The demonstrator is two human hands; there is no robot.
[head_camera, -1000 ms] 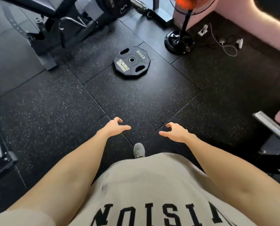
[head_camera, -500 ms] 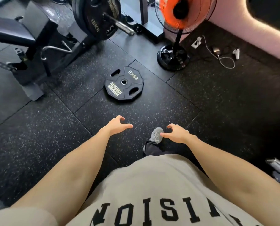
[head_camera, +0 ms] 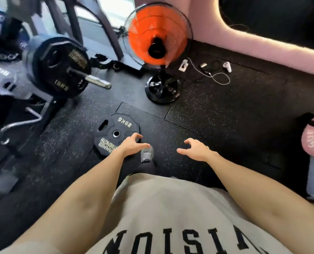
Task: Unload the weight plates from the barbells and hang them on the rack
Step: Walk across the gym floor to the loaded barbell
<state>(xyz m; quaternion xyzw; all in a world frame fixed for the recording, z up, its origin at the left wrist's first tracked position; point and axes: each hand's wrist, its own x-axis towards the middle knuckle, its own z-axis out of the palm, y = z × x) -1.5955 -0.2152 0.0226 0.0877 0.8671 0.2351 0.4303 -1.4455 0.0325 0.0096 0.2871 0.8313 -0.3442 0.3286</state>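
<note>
Both hands empty, fingers loosely spread: left hand (head_camera: 132, 145), right hand (head_camera: 196, 150). Weight plate (head_camera: 116, 132) lies flat on the floor (head_camera: 216, 125), just beyond and left of them. Left hand nearer, overlapping its near rim in view; contact unclear.

One weight plate (head_camera: 116, 133) lying flat on the floor (head_camera: 216, 125), one barbell (head_camera: 95, 81) carrying at least one plate (head_camera: 59, 68) at the left edge, one orange fan (head_camera: 157, 46) standing, two hands (head_camera: 132, 145) (head_camera: 196, 150) reaching, one shoe (head_camera: 146, 154) showing
</note>
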